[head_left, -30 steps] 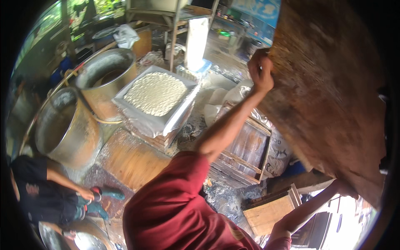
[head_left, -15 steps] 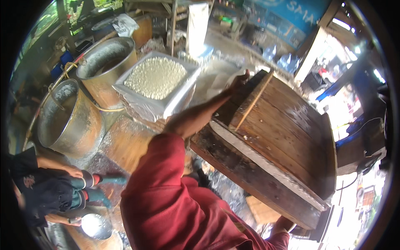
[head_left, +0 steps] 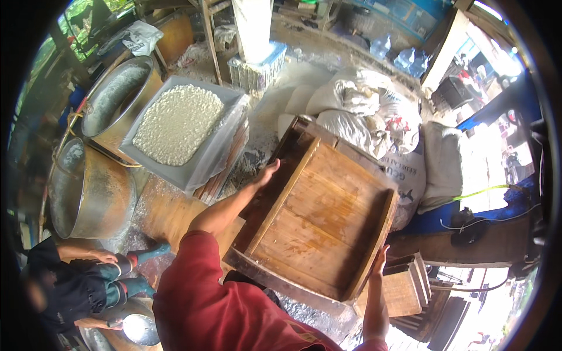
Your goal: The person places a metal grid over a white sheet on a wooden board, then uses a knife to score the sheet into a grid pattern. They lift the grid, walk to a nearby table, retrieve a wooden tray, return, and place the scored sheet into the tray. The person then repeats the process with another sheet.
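Note:
Both hands hold a large, shallow wooden tray [head_left: 316, 216] in front of my body. Damp patches mark its plank bottom, and a wooden strip runs along inside its left side. My left hand [head_left: 269, 171] is closed on the tray's left side, its thumb side showing. Against the right side presses my right hand [head_left: 379, 263], fingers pointing up along the wood and partly hidden by it. The tray bottom faces up toward me.
To the left, a sheet-lined square tray [head_left: 228, 137] holds pale crumbly grains [head_left: 178, 124]. Beyond it stand two metal drums [head_left: 105, 187]. White sacks [head_left: 357, 108] lie behind the wooden tray, and wooden boxes [head_left: 398, 289] at right. A co-worker [head_left: 70, 281] holds a round metal bowl [head_left: 140, 329].
The wooden tray has come down and toward the left, levelling so its inside faces me more fully. My right hand has come up into clearer view, and the sacks behind now show.

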Tool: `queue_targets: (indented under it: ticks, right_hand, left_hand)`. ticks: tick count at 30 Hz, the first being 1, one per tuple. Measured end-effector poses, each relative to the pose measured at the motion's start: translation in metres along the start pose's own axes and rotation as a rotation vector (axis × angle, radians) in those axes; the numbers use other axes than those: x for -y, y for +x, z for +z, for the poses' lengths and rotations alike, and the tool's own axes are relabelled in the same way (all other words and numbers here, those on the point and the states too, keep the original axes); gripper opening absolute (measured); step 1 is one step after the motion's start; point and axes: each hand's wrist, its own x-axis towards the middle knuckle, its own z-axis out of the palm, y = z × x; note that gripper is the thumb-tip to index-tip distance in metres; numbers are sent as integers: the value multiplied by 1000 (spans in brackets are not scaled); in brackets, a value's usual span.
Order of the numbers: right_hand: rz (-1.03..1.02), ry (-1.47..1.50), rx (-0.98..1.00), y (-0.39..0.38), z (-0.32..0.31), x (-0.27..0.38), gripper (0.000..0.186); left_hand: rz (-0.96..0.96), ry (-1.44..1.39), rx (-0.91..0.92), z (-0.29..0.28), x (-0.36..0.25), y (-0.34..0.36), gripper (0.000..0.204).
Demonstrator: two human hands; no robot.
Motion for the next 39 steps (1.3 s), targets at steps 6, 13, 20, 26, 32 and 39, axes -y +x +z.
queue_targets:
  ticks: [6,13,20,26,32,39]
  right_hand:
    - [65,119,-141,39,42,11,79]
    - [44,-133,-393,45,23,34,73]
    - [-186,-842,-350,50,27,97,50]
    - [-105,-1488,-24,44,94,86,118]
    - [-175,-1369,5,58,85,77,102]
    - [-500,-1431,-38,68,64,122,79]
  left_hand:
    - [28,50,-28,5,1,14,74]
    - [-47,455,-250,28,-32,18,75]
    - [152,965,-545,95,-87,-56,73]
    - [-56,1369,-575,159,-72,-129,53]
    - [-71,1254,-678,153,-62,-111,33]
    - [167,1228,-776,193,-103,-146,39]
